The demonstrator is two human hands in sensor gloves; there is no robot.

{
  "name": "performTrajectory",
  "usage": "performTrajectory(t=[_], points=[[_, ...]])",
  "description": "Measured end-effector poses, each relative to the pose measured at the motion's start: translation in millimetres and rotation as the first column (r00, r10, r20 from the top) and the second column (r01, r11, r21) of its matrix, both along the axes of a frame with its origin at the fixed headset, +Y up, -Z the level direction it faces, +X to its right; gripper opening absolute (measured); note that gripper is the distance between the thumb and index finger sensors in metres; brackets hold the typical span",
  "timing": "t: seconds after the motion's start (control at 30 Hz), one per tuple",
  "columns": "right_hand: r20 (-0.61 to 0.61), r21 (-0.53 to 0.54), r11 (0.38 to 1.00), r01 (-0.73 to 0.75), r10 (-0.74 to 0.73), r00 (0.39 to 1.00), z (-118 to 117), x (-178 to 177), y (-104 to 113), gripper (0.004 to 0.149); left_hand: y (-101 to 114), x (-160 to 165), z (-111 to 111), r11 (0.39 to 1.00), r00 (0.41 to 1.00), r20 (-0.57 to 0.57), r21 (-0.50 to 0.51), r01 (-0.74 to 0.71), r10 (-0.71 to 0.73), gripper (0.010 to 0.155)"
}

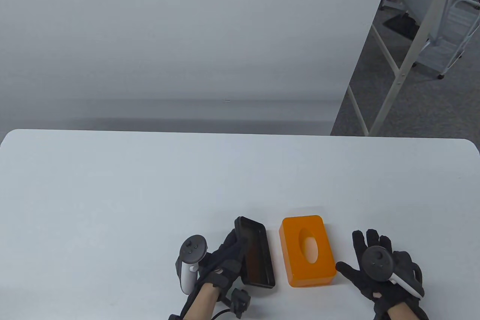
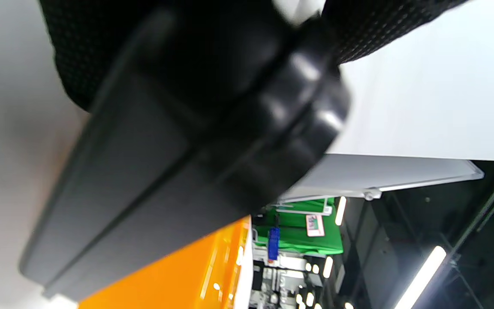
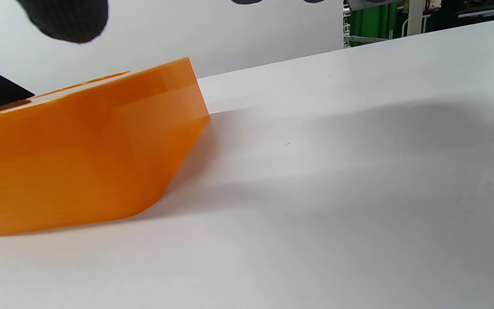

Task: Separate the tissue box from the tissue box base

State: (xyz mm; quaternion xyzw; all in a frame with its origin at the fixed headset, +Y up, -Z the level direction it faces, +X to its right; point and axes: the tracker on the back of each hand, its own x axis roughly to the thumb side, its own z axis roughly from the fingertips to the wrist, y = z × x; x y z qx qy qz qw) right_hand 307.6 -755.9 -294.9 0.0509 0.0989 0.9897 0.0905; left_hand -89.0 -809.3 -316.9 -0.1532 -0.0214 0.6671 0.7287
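- My left hand (image 1: 221,262) grips the black tissue box base (image 1: 256,252), tilted on edge at the table's (image 1: 112,203) six o'clock.
- My right hand (image 1: 378,267) lies spread, fingers apart, at three o'clock of the orange tissue box (image 1: 306,250), not touching it.

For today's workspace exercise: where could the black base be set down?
Bare table lies beyond and left of the black base and beyond the orange box. The near edge is crowded: left hand, base, box, right hand.

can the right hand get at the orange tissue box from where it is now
Probably yes. The right hand lies open on the table just beside the orange tissue box, apart from it, with nothing between. The black base sits on the box's other side, held by the left hand.
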Motion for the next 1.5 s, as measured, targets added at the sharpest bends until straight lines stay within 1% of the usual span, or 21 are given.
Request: performTrajectory(t=[0.1,0.27,0.33,0.4,0.5,0.63,0.67,0.77,0.8,0.87,0.93,1.03,1.1,1.13,1.17,1.2,1.23,1.3,1.37,1.43,1.5], points=[[0.0,-0.014,1.0,-0.005,0.005,1.0,0,0,-2,0.092,1,0,1,0.997,0.996,-0.042,0.016,0.074,-0.073,0.074],[0.004,-0.046,0.999,-0.018,0.018,1.0,0,0,-2,0.091,3,3,1,0.983,0.981,-0.076,0.029,0.18,-0.178,0.072],[0.004,-0.05,0.998,-0.026,0.026,1.0,1,0,-3,0.091,2,2,1,0.97,0.965,-0.115,0.027,0.24,-0.235,0.072],[0.004,-0.061,0.998,-0.03,0.03,1.0,1,0,-4,0.091,1,1,1,0.957,0.946,-0.153,0.002,0.29,-0.287,0.071],[0.005,-0.066,0.997,-0.03,0.03,1.0,2,1,-5,0.09,2,-1,0,0.931,0.915,-0.185,0.006,0.366,-0.358,0.068],[0.001,-0.07,0.997,-0.032,0.032,0.999,3,0,-6,0.09,8,1,0,0.862,0.854,-0.199,0.068,0.502,-0.481,0.068],[-0.003,-0.074,0.997,-0.038,0.038,0.999,3,0,-6,0.09,9,2,0,0.851,0.849,-0.189,0.095,0.516,-0.494,0.068],[-0.01,-0.084,0.995,-0.045,0.044,0.999,3,-1,-8,0.09,10,3,2,0.847,0.847,-0.187,0.108,0.521,-0.497,0.07],[-0.012,-0.086,0.995,-0.047,0.046,0.999,4,-1,-9,0.09,12,3,2,0.835,0.838,-0.19,0.122,0.537,-0.511,0.07],[-0.018,-0.088,0.995,-0.049,0.047,0.999,4,-2,-9,0.09,18,2,4,0.798,0.812,-0.19,0.163,0.58,-0.551,0.071],[-0.025,-0.087,0.995,-0.049,0.047,0.999,5,-3,-8,0.089,27,2,6,0.741,0.772,-0.207,0.218,0.635,-0.601,0.072],[-0.031,-0.078,0.996,-0.044,0.041,0.999,6,-4,-5,0.089,42,1,11,0.684,0.746,-0.223,0.299,0.665,-0.628,0.073],[-0.037,-0.073,0.996,-0.041,0.039,0.999,6,-5,-3,0.089,53,1,14,0.625,0.714,-0.226,0.358,0.694,-0.663,0.074],[-0.041,-0.07,0.997,-0.041,0.038,0.998,7,-5,-2,0.089,60,1,16,0.581,0.682,-0.229,0.381,0.719,-0.694,0.075],[-0.045,-0.068,0.997,-0.038,0.035,0.998,7,-6,-2,0.089,66,1,18,0.542,0.657,-0.209,0.416,0.73,-0.724,0.076],[-0.049,-0.067,0.997,-0.032,0.029,0.998,8,-7,-1,0.089,70,1,18,0.536,0.651,-0.171,0.435,0.723,-0.74,0.078],[-0.053,-0.069,0.997,-0.025,0.021,0.998,8,-7,-1,0.089,73,0,21,0.535,0.641,-0.133,0.438,0.722,-0.756,0.082],[-0.057,-0.072,0.997,-0.009,0.005,0.998,9,-9,0,0.09,78,-3,25,0.499,0.602,-0.114,0.45,0.74,-0.79,0.089],[-0.067,-0.071,0.997,-0.01,0.005,0.998,10,-12,1,0.089,82,-7,29,0.442,0.541,-0.098,0.466,0.767,-0.835,0.095],[-0.09,-0.068,0.998,-0.017,0.011,0.996,12,-15,2,0.089,81,-9,30,0.405,0.488,-0.061,0.472,0.783,-0.871,0.101],[-0.109,-0.052,0.999,-0.003,-0.003,0.994,13,-19,5,0.089,79,-11,31,0.384,0.453,-0.036,0.476,0.792,-0.891,0.106]])
